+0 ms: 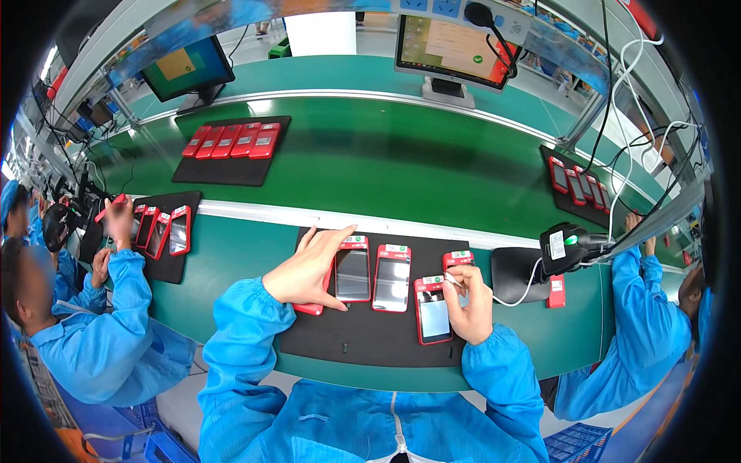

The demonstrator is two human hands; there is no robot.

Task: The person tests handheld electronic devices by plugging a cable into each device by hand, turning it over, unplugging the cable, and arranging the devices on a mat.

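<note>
Several red handheld devices with dark or grey screens lie on a black mat (370, 339) in front of me. My left hand (309, 270) is spread, thumb and fingers apart, over a red device (309, 309) that it mostly covers. Beside its fingertips lies a dark-screened device (353, 270), and right of that a grey-screened device (392, 279). My right hand (472, 305) pinches the small white plug (450, 278) of a cable at the top edge of a device with a lit screen (434, 312). Another red device (459, 258) lies behind this hand, partly hidden.
A black handheld scanner (571, 247) stands at right, the white cable (525, 293) looping near it. Farther back, red devices lie on two black mats (255, 171) on the green surface. Two monitors (451, 50) stand behind. Co-workers (100, 324) sit on both sides.
</note>
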